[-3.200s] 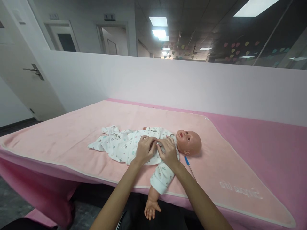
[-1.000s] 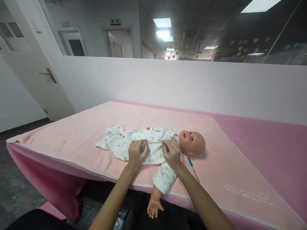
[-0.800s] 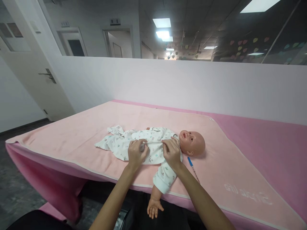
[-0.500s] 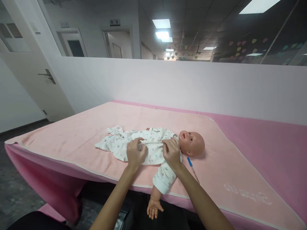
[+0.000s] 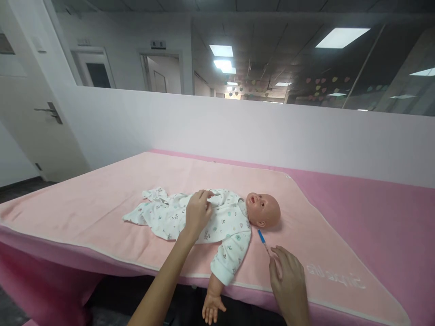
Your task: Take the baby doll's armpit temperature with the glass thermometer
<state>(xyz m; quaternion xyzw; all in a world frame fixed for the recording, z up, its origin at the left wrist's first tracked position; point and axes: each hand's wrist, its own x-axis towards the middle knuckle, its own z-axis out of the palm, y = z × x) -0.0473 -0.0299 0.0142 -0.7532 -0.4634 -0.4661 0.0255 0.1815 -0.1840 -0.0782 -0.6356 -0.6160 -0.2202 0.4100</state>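
A baby doll lies on its back, head to the right, in white printed baby clothes. Its near arm hangs over the front edge of the table. On the front of the clothes, my left hand has its fingers bent together at the fabric; the fingertips are partly hidden. Beside the doll's head lies a thin stick with a blue end, like a thermometer. My right hand is at the stick's lower end, thumb and fingers apart around it.
A peach blanket with lettering at the right covers the table over a pink cloth. Behind the table rises a white half wall with glass above. To the left is a door with a lever handle.
My right hand has let go of the clothes at the doll's chest and moved down and right to the stick. My left hand stays on the clothes. The view has shifted slightly.
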